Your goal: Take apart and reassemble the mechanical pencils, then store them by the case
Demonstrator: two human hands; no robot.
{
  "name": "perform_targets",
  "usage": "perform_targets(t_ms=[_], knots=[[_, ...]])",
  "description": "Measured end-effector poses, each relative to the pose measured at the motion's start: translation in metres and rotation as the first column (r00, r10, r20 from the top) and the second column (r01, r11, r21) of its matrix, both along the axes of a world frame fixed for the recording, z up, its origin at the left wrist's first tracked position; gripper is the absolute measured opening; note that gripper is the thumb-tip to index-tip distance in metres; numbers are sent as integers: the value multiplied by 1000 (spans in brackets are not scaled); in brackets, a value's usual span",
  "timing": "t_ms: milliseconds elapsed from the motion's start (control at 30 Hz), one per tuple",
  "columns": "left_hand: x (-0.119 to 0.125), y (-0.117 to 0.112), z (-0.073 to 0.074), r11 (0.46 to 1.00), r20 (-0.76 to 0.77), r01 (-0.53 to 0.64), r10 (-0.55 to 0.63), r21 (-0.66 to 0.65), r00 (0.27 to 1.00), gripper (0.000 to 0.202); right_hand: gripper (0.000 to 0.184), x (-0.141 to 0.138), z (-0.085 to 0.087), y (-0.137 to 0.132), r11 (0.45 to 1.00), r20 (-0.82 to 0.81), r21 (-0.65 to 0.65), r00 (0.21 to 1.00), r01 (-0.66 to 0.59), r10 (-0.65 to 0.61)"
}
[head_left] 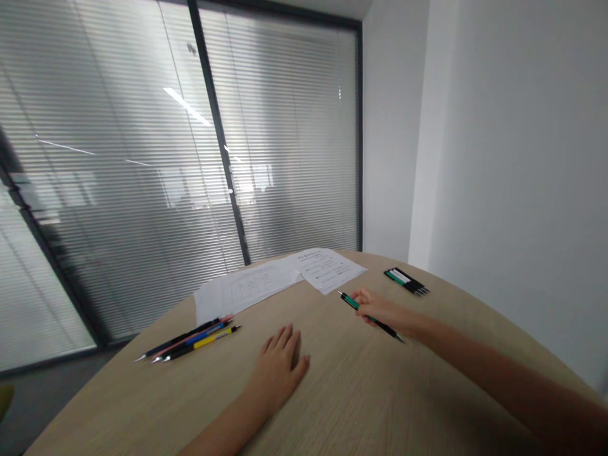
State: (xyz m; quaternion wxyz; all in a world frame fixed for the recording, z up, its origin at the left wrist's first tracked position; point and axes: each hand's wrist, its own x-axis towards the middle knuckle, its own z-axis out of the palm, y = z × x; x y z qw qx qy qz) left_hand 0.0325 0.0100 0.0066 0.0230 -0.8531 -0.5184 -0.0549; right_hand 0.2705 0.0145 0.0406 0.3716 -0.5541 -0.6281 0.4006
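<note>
My right hand (372, 305) grips a black and green pen (386, 328) around its middle, with the thumb and fingers closed on it. The pen slants above the table, its metal end pointing to the lower right. My left hand (280, 362) rests palm down on the wooden table (351, 392), fingers stretched and thumb out to the side, holding nothing. To its left lies a row of several pens (190, 341) in black, pink, blue and yellow. Beyond my right hand a second group of pens (406, 282), black with white and green parts, lies side by side.
Printed paper sheets (256, 285) lie overlapping along the far side of the round table. One sheet (330, 269) is nearer the pens on the right. Behind stands a glass partition (285, 139) with blinds, and a white wall (517, 158) is at the right.
</note>
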Motion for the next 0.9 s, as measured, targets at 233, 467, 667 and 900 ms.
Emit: perform_targets(t_ms=[233, 467, 667, 900], knots=[[0, 1, -3, 1000, 13, -1, 1, 7, 1000, 54, 32, 59, -27, 51, 946, 627, 303, 723, 117, -290], [1, -1, -3, 1000, 46, -6, 6, 5, 999, 52, 27, 89, -38, 74, 880, 724, 393, 501, 266, -474], [3, -3, 2, 1000, 55, 0, 0, -4, 998, 52, 26, 92, -42, 87, 867, 766, 403, 410, 294, -495], [3, -6, 3, 1000, 41, -9, 9, -13, 999, 52, 22, 95, -43, 89, 875, 787, 381, 392, 298, -476]])
